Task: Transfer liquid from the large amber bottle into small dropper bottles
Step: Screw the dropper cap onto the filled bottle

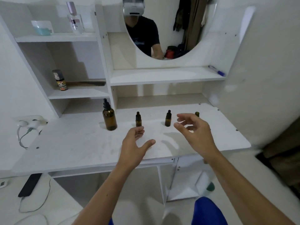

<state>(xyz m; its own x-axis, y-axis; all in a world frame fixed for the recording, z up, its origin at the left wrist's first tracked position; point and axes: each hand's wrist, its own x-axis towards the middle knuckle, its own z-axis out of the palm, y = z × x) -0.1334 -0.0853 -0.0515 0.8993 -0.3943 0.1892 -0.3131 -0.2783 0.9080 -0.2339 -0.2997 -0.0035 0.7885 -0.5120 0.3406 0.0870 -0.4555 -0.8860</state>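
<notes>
The large amber bottle (pixel 109 117) with a black dropper cap stands upright at the left of the white tabletop (pixel 81 143). Two small amber dropper bottles (pixel 138 119) (pixel 168 119) stand capped in a row to its right. A third small bottle (pixel 197 114) is mostly hidden behind my right hand (pixel 193 132); its top looks uncapped. My left hand (pixel 134 143) hovers just in front of the first small bottle, fingers relaxed, holding nothing. My right hand hangs above the table with spread fingers, empty.
A mirror (pixel 162 30) sits above a shelf holding a blue pen (pixel 216 70). Left shelves carry a perfume bottle (pixel 75 20), a white jar (pixel 42 27) and a small can (pixel 60 80). A power strip (pixel 31 121) lies at the table's left; a phone (pixel 30 184) lies below.
</notes>
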